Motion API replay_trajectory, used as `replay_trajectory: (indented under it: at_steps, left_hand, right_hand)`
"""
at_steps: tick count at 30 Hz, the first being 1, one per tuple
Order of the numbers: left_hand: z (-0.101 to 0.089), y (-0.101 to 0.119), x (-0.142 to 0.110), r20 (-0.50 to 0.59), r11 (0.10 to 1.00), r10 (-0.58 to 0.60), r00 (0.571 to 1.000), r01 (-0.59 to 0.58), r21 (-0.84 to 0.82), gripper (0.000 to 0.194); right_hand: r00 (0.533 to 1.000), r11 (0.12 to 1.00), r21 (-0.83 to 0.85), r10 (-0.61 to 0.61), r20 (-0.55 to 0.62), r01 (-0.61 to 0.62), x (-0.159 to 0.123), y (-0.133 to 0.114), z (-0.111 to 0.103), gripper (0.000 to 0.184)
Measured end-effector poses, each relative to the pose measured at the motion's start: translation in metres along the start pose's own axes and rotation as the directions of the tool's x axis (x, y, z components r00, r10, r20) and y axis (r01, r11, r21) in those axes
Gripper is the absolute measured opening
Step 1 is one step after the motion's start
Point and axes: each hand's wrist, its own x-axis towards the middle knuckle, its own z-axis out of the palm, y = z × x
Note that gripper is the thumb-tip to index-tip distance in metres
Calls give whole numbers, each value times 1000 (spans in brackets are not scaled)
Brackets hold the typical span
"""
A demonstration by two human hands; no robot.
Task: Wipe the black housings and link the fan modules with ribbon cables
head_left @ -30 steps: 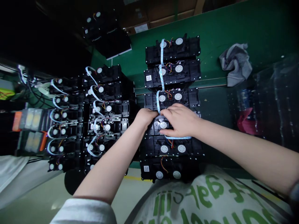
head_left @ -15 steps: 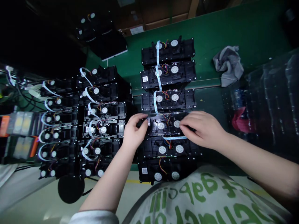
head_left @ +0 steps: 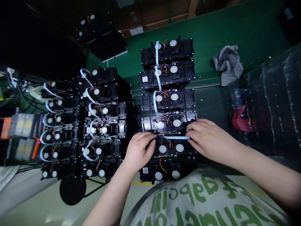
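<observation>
The blue-white ribbon cable (head_left: 176,137) lies sideways along the far edge of the black unit (head_left: 171,153) second from the near end of the middle row; the right hand (head_left: 207,138) has its fingertips at the cable's right end, though whether they pinch it I cannot tell; the left hand (head_left: 139,150) is half curled just beside the other end, its grip unclear; both hands have come nearer the body from the next unit out (head_left: 147,124), leaving its face uncovered, so the handling appears to have passed to this cable; on the green table (head_left: 207,40) at right, clear plastic containers (head_left: 277,103) stand by a pink item (head_left: 243,121), inside or behind unclear; far left, translucent boxes (head_left: 14,123) show yellowish contents.
</observation>
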Motion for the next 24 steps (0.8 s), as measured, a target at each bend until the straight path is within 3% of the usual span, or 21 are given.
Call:
replay_trajectory:
  at_steps: [9,16,19,24]
  left_hand:
    - [11,-5,-7,16,997,-74,997,74,13,18]
    - [13,-9,-4,-15,997,-72,997,72,16,18]
    - [13,-10,-5,-65,997,-67,996,69,24,17]
    - [13,-14,-3,-243,990,-120,963,135,44,16]
  right_hand:
    - [998,994,89,67,9,-68,3,6,16,18]
    - [998,992,129,9,-62,0,2,12,23,17]
    - [997,984,180,27,-78,-12,2,11,24,16]
    - [990,931,361,99,-101,-57,0,14,16,19]
